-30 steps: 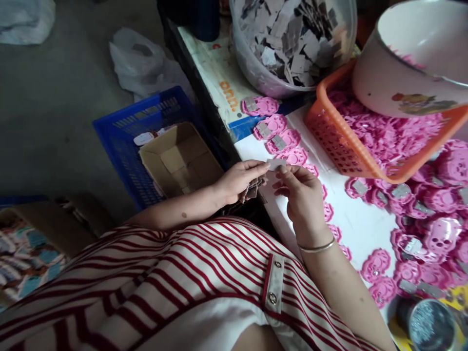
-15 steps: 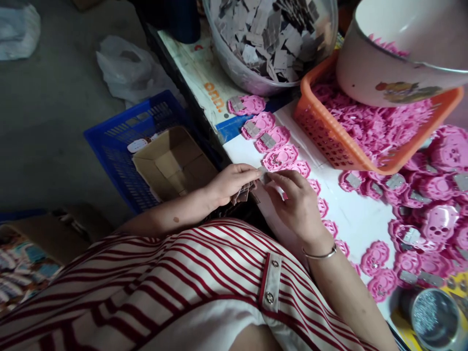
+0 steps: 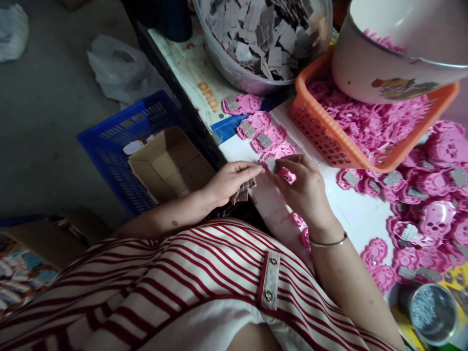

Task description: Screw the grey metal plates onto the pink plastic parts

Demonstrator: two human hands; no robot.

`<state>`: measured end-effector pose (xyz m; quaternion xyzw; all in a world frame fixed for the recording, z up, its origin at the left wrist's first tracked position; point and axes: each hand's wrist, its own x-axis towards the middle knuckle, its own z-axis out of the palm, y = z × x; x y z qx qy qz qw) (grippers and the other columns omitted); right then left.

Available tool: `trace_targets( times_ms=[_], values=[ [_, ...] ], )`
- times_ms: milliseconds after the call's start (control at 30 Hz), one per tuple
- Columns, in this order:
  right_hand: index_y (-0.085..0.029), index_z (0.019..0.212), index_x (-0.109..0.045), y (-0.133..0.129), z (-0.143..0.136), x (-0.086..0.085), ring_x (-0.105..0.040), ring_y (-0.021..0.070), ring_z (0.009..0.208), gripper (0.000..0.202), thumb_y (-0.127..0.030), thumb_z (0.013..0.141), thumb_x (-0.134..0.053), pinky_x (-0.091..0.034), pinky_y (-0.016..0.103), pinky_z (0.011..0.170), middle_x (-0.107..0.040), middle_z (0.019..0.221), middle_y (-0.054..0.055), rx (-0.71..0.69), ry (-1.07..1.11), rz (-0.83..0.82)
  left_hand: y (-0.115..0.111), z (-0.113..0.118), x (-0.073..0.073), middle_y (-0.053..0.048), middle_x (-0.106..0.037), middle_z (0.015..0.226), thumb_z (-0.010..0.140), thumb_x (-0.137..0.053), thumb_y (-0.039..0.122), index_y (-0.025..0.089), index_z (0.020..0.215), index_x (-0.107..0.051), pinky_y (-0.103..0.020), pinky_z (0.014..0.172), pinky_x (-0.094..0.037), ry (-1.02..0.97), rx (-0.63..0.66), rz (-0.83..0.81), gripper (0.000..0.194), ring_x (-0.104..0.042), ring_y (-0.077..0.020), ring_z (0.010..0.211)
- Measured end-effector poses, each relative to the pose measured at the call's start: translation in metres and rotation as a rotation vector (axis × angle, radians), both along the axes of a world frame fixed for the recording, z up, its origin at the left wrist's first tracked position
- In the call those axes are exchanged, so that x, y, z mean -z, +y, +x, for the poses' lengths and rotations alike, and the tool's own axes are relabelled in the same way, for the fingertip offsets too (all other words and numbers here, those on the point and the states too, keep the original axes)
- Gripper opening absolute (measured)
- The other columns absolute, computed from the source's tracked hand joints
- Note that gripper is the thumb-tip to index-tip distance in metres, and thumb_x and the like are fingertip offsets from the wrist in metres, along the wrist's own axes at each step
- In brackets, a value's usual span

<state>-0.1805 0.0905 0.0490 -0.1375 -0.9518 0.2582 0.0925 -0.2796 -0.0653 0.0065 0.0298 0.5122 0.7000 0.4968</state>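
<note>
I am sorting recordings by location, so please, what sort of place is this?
Probably a small hand-assembly workshop: a tub of grey pieces, an orange basket of pink parts, and similar pink pieces lined up.

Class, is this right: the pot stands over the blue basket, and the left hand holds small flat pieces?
Blue is wrong: the head view shows the pot over the orange basket. The left hand does hold small flat pieces.

A plastic bag (image 3: 119,69) lies near a blue crate (image 3: 107,152).
</note>
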Motion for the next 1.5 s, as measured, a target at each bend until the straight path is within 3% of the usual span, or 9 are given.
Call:
trace_targets(
  times_ms=[133, 267, 433, 600, 733, 867, 1100, 1333, 1500],
  values=[
    [-0.016, 0.094, -0.077, 0.011, -0.012, 0.014, -0.063, 0.0270, 0.099, 0.016, -0.023, 0.086, -0.066, -0.050, 0.045, 0.091, -0.070, 0.106, 0.014, 0.093, -0.068, 0.158, 0.000, -0.008, -0.004, 0.003, -0.060, 0.060, 0.084, -0.069, 0.029, 0.013, 0.092, -0.068, -0.015, 0.032, -0.030, -0.150, -0.038, 0.005, 0.017, -0.044, -0.0051, 0.037],
    [-0.017, 0.102, -0.076, 0.010, -0.010, 0.018, -0.062, 0.0277, 0.099, 0.022, -0.027, 0.083, -0.070, -0.050, 0.046, 0.090, -0.069, 0.106, 0.014, 0.099, -0.022, 0.154, -0.001, -0.013, -0.007, 0.003, -0.061, 0.061, 0.093, -0.058, 0.021, 0.013, 0.100, -0.065, -0.014, 0.030, -0.029, -0.199, -0.045, 0.012, 0.013, -0.045, -0.0054, 0.035],
    [-0.019, 0.114, -0.073, -0.012, 0.001, 0.002, -0.063, 0.0215, 0.092, 0.035, -0.042, 0.089, -0.066, -0.054, 0.040, 0.084, -0.067, 0.102, 0.011, 0.087, 0.077, -0.112, 0.003, -0.013, -0.013, 0.003, -0.061, 0.060, 0.096, -0.053, 0.017, 0.012, 0.109, -0.064, -0.013, 0.029, -0.029, -0.240, -0.068, 0.015, 0.018, -0.047, -0.0060, 0.035],
    [-0.020, 0.114, -0.074, -0.032, 0.005, -0.005, -0.062, 0.0189, 0.094, 0.031, -0.038, 0.089, -0.066, -0.053, 0.037, 0.086, -0.066, 0.102, 0.010, -0.012, 0.043, -0.279, 0.005, -0.007, -0.015, 0.002, -0.063, 0.069, 0.094, -0.052, 0.015, 0.011, 0.114, -0.066, -0.015, 0.028, -0.030, -0.250, -0.013, 0.026, 0.025, -0.047, -0.0048, 0.032],
    [-0.019, 0.090, -0.075, -0.036, 0.005, -0.004, -0.061, 0.0162, 0.085, 0.014, -0.031, 0.085, -0.069, -0.051, 0.035, 0.081, -0.067, 0.091, 0.006, 0.165, 0.028, -0.429, 0.004, -0.002, -0.011, 0.004, -0.059, 0.067, 0.093, -0.054, 0.019, 0.013, 0.111, -0.069, -0.017, 0.027, -0.030, -0.204, 0.015, 0.060, 0.024, -0.045, -0.0046, 0.030],
    [-0.018, 0.080, -0.068, -0.036, 0.011, -0.005, -0.059, 0.0137, 0.073, 0.021, -0.038, 0.081, -0.071, -0.047, 0.030, 0.069, -0.067, 0.080, 0.003, 0.387, 0.007, -0.677, 0.002, 0.001, -0.007, 0.004, -0.056, 0.056, 0.094, -0.058, 0.026, 0.012, 0.093, -0.069, -0.016, 0.027, -0.029, -0.190, 0.032, 0.069, 0.018, -0.044, -0.0060, 0.031],
    [-0.018, 0.078, -0.064, -0.033, 0.018, -0.003, -0.051, 0.0091, 0.060, 0.027, -0.044, 0.079, -0.071, -0.041, 0.026, 0.059, -0.062, 0.071, -0.001, 0.438, 0.064, -0.832, -0.001, 0.006, -0.001, 0.003, -0.061, 0.060, 0.086, -0.072, 0.033, 0.014, 0.083, -0.065, -0.015, 0.027, -0.032, -0.122, 0.081, 0.046, 0.020, -0.046, -0.0056, 0.033],
    [-0.019, 0.085, -0.064, -0.020, 0.023, -0.005, -0.050, 0.0097, 0.058, 0.029, -0.048, 0.085, -0.067, -0.039, 0.025, 0.055, -0.062, 0.069, -0.001, 0.394, 0.034, -0.780, -0.002, 0.012, -0.005, 0.006, -0.060, 0.058, 0.088, -0.070, 0.032, 0.017, 0.095, -0.072, -0.013, 0.033, -0.034, 0.046, 0.150, -0.020, 0.016, -0.048, -0.0049, 0.037],
    [-0.020, 0.092, -0.071, -0.020, 0.025, -0.010, -0.060, 0.0140, 0.073, 0.024, -0.043, 0.086, -0.067, -0.047, 0.029, 0.067, -0.071, 0.083, 0.005, 0.221, -0.021, -0.494, -0.001, 0.014, -0.009, 0.005, -0.059, 0.058, 0.086, -0.071, 0.029, 0.015, 0.083, -0.073, -0.013, 0.036, -0.033, 0.264, 0.182, -0.063, 0.014, -0.048, -0.0041, 0.040]
  ],
)
